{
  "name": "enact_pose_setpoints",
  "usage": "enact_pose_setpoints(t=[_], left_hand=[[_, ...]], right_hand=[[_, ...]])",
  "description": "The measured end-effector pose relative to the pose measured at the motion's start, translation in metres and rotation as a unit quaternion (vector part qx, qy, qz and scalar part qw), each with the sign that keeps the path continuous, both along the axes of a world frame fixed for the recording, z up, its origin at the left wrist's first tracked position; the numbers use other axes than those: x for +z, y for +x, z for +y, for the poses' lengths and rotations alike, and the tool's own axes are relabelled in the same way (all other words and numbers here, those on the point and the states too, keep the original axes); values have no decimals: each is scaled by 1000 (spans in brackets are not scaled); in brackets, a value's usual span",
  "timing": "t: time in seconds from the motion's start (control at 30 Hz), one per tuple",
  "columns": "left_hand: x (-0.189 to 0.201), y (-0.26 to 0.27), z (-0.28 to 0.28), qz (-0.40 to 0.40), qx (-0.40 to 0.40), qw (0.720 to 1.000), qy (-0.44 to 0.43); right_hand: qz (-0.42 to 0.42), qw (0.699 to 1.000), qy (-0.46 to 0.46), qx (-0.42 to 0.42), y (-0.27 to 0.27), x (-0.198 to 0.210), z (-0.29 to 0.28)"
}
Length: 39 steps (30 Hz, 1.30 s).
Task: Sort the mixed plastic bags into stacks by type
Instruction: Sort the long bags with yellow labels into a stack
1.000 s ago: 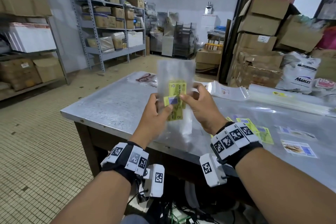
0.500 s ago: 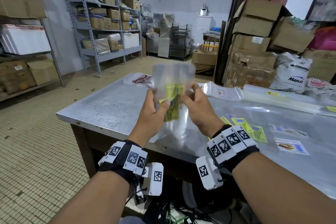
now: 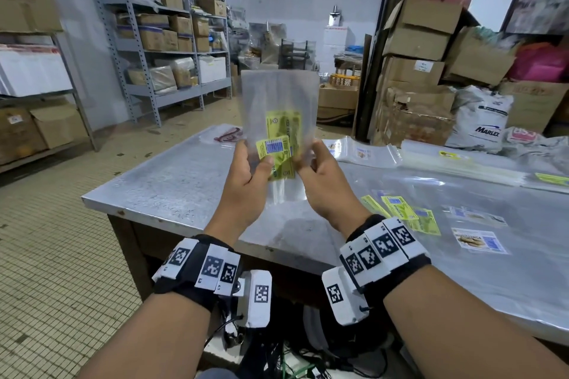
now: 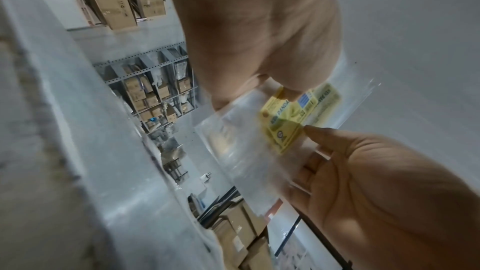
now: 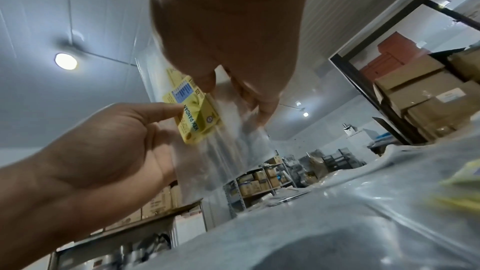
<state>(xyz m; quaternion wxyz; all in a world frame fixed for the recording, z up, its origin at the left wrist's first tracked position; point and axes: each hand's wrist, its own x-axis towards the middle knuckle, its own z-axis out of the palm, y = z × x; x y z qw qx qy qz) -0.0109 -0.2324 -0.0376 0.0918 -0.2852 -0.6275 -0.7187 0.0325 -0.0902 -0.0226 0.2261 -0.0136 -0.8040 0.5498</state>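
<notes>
Plastic bags (image 3: 278,108) of thin, glossy clear film are held upright above the near edge of a metal table (image 3: 172,191), well off its surface. They form a flat rectangular sheaf, slightly blurred, with shelving visible through the upper half. Yellow-green printed labels (image 3: 281,138) sit in the lower middle, one overlapping another, the front one carrying a blue barcode block.

The left hand (image 3: 249,181) pinches the lower left part of the bags, its thumb pressed onto the front label just under the barcode while the other fingers lie behind the film. The right hand (image 3: 323,184) pinches the lower right edge, thumb in front and curled fingers behind. In the left wrist view the labels (image 4: 293,114) read as a small yellow rectangle inside the film, with the right hand (image 4: 384,192) pointing a fingertip at its corner. In the right wrist view the left hand (image 5: 103,151) has its thumb tip against the label's edge (image 5: 194,114), and the film below falls in soft vertical creases.

The table top is dull, brushed grey metal with a sharp corner. On it to the right lie more flat clear bags: a loose fan with yellow-green labels (image 3: 403,214), a bag with a white and blue label (image 3: 478,241), and a long neat stack (image 3: 455,160) further back. Brown cardboard boxes (image 3: 421,40) stand stacked behind the table, and grey steel shelving (image 3: 172,49) holds more boxes at left.
</notes>
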Motion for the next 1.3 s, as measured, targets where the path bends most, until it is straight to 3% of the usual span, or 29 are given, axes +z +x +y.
enact_pose_setpoints(t=[0.2, 0.43, 0.63, 0.77, 0.9, 0.97, 1.03, 1.3], left_hand=[[-39, -3, -1, -54, 34, 994, -92], [-32, -9, 1, -33, 41, 995, -86], [-47, -11, 4, -76, 52, 992, -90], [-57, -18, 4, -93, 35, 989, -106], [-60, -25, 0, -112, 17, 988, -104], [-62, -27, -1, -119, 14, 987, -105], [-64, -27, -1, -121, 14, 987, -106], [-62, -25, -1, -122, 5, 987, -107]], right_hand=[[-159, 985, 63, -14, -1, -31, 3], [-157, 984, 84, 5, 2, -19, 11], [-182, 966, 180, -22, 5, 3, 68], [-251, 917, 310, -29, 17, 14, 115], [-356, 830, 428, -35, 22, 6, 136], [-388, 806, 447, -27, 22, -1, 137], [-393, 805, 444, -23, 20, -6, 135], [-389, 849, 354, -38, 6, -17, 141]])
